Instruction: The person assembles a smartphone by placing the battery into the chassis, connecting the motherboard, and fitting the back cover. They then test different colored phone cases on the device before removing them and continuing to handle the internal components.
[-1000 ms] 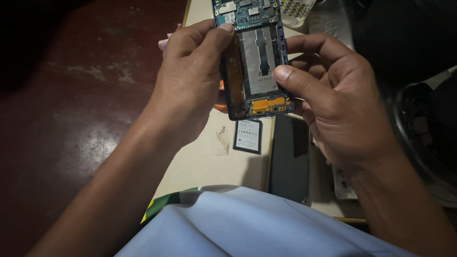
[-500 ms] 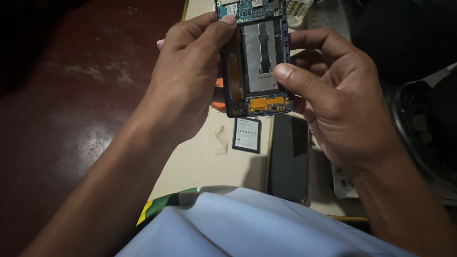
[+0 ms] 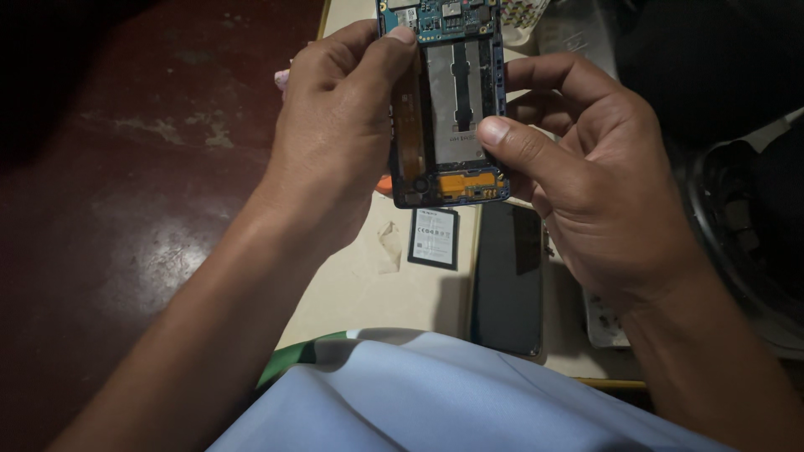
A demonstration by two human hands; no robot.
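Observation:
An opened phone (image 3: 456, 109) with its back cover off shows a circuit board at the top, a bare metal battery bay and an orange flex part at the bottom. My left hand (image 3: 343, 134) grips its left side, thumb near the top edge. My right hand (image 3: 578, 176) holds its right side, with the thumb pressed on the lower right of the metal bay. Both hands keep the phone upright above a pale table (image 3: 360, 285).
A small dark battery with a white label (image 3: 434, 238) lies on the table under the phone. Beside it lies a dark flat phone panel (image 3: 507, 280). A dark round object (image 3: 745, 226) sits at the right. The dark red floor (image 3: 126, 184) is at the left.
The phone and both hands have shifted slightly upward in view. My grip on it is the same.

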